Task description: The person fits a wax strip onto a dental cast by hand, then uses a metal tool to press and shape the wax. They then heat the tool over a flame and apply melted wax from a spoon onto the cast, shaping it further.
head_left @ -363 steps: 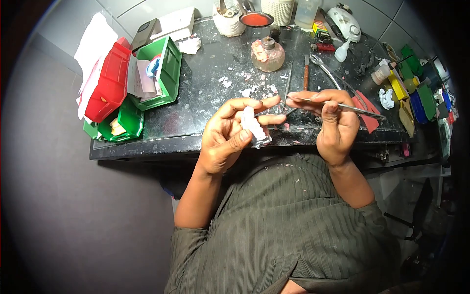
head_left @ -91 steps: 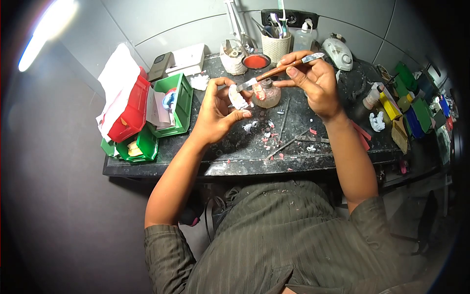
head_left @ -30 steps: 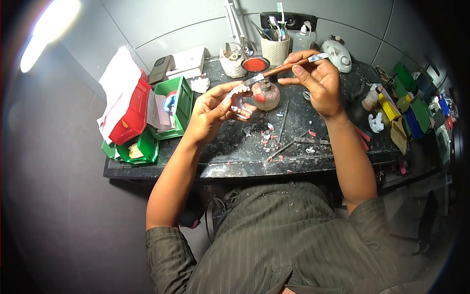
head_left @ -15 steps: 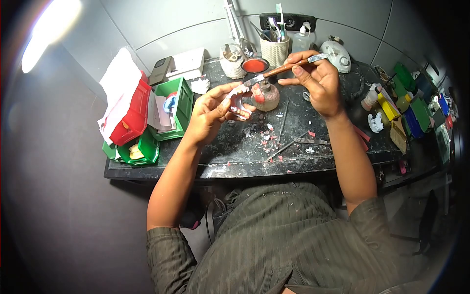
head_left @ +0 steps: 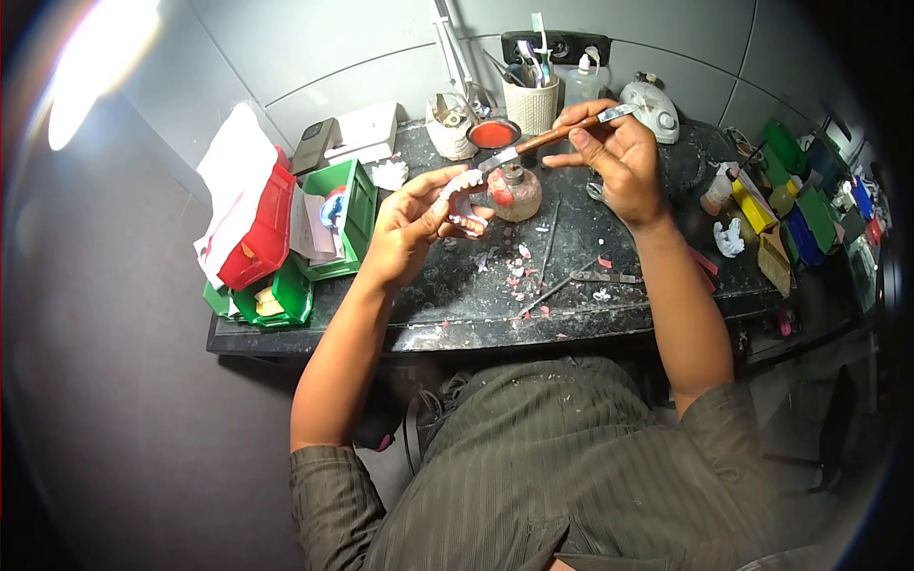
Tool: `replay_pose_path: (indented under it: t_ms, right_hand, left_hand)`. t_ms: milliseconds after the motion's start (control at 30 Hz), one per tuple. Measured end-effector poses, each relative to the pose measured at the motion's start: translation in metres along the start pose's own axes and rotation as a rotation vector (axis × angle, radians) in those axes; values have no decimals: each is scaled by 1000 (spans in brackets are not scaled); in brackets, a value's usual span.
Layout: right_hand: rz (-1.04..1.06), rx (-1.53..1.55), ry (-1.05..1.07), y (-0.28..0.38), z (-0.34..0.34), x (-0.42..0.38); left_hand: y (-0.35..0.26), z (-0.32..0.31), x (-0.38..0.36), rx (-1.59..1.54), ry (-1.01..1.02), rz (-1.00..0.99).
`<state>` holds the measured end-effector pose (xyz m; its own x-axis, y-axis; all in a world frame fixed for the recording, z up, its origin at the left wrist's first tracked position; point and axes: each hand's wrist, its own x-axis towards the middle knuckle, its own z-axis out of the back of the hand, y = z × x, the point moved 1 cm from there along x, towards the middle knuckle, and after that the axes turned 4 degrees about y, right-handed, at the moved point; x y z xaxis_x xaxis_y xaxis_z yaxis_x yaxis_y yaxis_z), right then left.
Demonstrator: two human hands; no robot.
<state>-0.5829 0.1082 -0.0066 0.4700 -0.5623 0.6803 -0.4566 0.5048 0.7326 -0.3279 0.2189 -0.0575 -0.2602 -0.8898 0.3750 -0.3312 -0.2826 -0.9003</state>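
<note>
A horseshoe-shaped denture (head_left: pixel 459 207) with a row of teeth is gripped between the thumb and fingers of my left hand (head_left: pixel 409 228), raised above the bench. My right hand (head_left: pixel 624 167) pinches the brown handle of a wax knife (head_left: pixel 545 140), its forefinger and thumb closed round it. The knife's metal blade points left, its tip right at the upper end of the denture. Behind the denture stands a round glass spirit burner (head_left: pixel 515 197) with a reddish patch on its side. A round dish of red wax (head_left: pixel 493 134) is just beyond the blade.
Thin metal tools (head_left: pixel 550 246) and pink and white scraps (head_left: pixel 519 276) lie on the black bench (head_left: pixel 438 335). Green bins (head_left: pixel 357 214) and a red bin (head_left: pixel 259 233) stand left. A cup of brushes (head_left: pixel 530 105) is at the back; assorted boxes (head_left: pixel 754 205) crowd the right.
My left hand has tilted the denture slightly, so its teeth show from another angle. The knife tip stays at its upper end, and my right hand is nearly unmoved. The whole view shifts a little.
</note>
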Motion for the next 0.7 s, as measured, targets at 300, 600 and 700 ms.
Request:
replay_pose_path:
  t_ms: [300, 600, 700]
  right_hand:
    - [-185, -131, -209, -18, 21, 5]
    - [-62, -242, -133, -27, 12, 5]
    - [-11, -182, -169, -21, 12, 7]
  left_hand:
    - [-1, 1, 3, 86, -8, -29]
    - [1, 3, 4, 100, -28, -91]
    - [1, 5, 4, 102, -15, -97]
